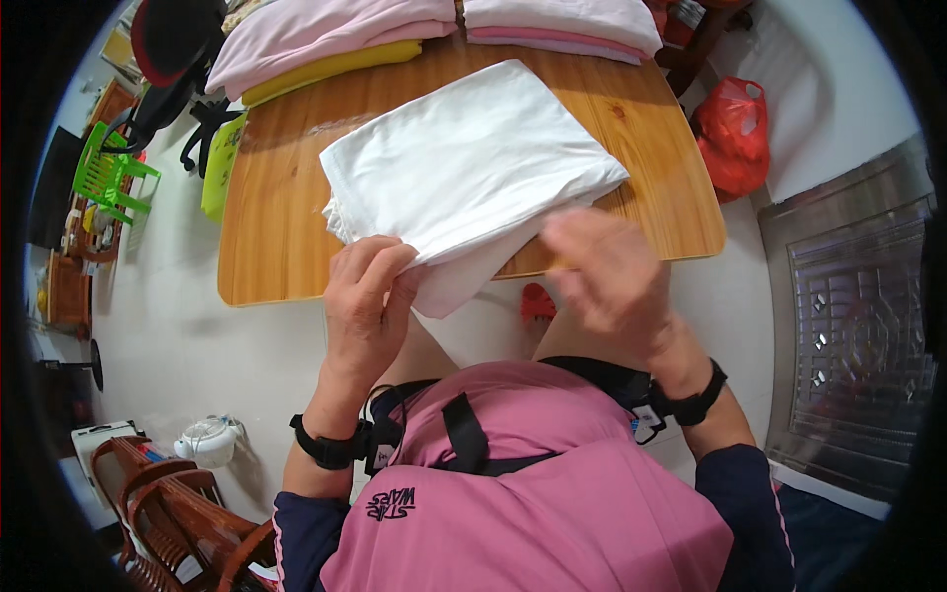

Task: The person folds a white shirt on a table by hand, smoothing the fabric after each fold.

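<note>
A: Entry, left hand [367, 301]. State of the fingers?

B: My left fingers [380, 259] are curled narrow and pinched on the near corner of the folded white cloth [472, 163]. Thumb side sits on top of the fold, and the rest of the fingers wrap under the hanging edge. So: closed on cloth.

A: Right hand?

B: My right hand [610, 281] is blurred by motion. The fingers look spread and loosely open, hovering just over the near right edge of the cloth. I cannot tell whether any fingertip touches the fabric. Nothing appears to be gripped in it.

A: Position of the cloth?

B: It lies on the wooden table [276, 247], with its near corner drooping off the table's front edge, right at my left fingertips. The bulk of it spreads away from both hands.

A: Orientation, long axis?

B: Folded into a rough rectangle, lying flat. The long axis runs diagonally, from beside my left fingers up and away toward the far right. One short end points at my left hand.

A: Other items past the fingers?

B: Beyond the cloth, at the far edge of the table, are a pink and yellow folded stack [316, 44] and a second stack of pink and white folded cloths [562, 25]. A red plastic bag [735, 133] sits on the floor, out past my right fingers.
</note>
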